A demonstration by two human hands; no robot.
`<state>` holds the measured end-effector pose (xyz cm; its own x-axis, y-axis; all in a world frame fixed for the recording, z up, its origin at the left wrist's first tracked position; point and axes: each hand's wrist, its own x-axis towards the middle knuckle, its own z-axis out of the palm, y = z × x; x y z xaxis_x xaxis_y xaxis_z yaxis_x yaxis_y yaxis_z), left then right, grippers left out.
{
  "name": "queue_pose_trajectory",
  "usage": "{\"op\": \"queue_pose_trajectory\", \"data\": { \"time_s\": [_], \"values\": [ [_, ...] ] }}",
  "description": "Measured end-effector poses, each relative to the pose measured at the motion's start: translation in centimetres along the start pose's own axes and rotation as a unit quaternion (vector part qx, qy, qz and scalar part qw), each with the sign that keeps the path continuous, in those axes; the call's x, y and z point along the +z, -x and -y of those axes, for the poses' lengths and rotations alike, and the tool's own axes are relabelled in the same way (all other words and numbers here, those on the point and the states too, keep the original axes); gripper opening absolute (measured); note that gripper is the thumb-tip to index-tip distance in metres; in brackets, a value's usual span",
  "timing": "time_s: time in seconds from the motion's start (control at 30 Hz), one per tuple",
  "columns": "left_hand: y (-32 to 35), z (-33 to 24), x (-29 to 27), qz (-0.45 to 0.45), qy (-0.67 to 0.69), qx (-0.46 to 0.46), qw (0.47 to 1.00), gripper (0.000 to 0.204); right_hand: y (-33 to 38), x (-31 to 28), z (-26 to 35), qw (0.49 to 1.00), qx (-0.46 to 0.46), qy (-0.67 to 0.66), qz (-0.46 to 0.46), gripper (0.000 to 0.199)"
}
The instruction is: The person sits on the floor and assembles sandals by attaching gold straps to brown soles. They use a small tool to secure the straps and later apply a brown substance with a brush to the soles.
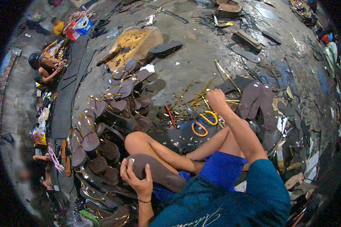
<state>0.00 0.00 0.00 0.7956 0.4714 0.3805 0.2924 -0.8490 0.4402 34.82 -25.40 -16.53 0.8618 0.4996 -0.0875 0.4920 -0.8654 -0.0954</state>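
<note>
My left hand grips a dark brown sandal sole that rests across my lap, the fingers over its near end and a small white tag beside them. My right hand is reached forward, its fingers closed together just over several gold straps on the floor. What the right fingers hold, if anything, is hidden. Between my right hand and my legs lies a pair of scissors with orange and yellow handles. A red pen-like stick lies to their left.
Rows of finished-looking sandals with gold straps stand at my left. Loose brown soles lie to the right. Beyond sits a stained yellowish tray with a dark sole at its edge. Scraps litter the floor. Another person crouches far left.
</note>
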Motion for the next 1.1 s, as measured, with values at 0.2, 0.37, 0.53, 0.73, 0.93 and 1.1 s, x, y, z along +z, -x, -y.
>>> {"op": "queue_pose_trajectory", "data": {
  "time_s": [0.2,0.37,0.53,0.73,0.93,1.1],
  "values": [
    [-3.1,-7.2,3.9,0.177,0.274,0.054,0.944,0.034,10.1,-8.5,1.5,0.967,0.050,-0.161,-0.189,0.017],
    [-5.1,-10.1,9.8,0.275,0.529,-0.105,0.796,0.048,15.8,-14.0,8.5,0.895,0.094,-0.355,-0.254,0.020],
    [-11.4,-11.7,8.2,0.228,0.606,-0.165,0.744,0.050,18.1,-13.1,11.6,0.858,0.095,-0.455,-0.218,0.021],
    [-12.1,-8.9,5.3,0.138,0.676,-0.127,0.712,0.017,20.1,-11.5,13.9,0.785,0.011,-0.618,-0.046,0.024],
    [-12.2,-4.6,0.0,0.067,0.604,-0.004,0.794,0.061,21.8,-9.3,10.7,0.699,0.163,-0.690,-0.087,0.021],
    [-7.4,-7.8,1.7,0.224,0.627,-0.036,0.745,0.063,19.8,-13.9,15.0,0.645,0.037,-0.761,-0.064,0.027]
  ]
}}
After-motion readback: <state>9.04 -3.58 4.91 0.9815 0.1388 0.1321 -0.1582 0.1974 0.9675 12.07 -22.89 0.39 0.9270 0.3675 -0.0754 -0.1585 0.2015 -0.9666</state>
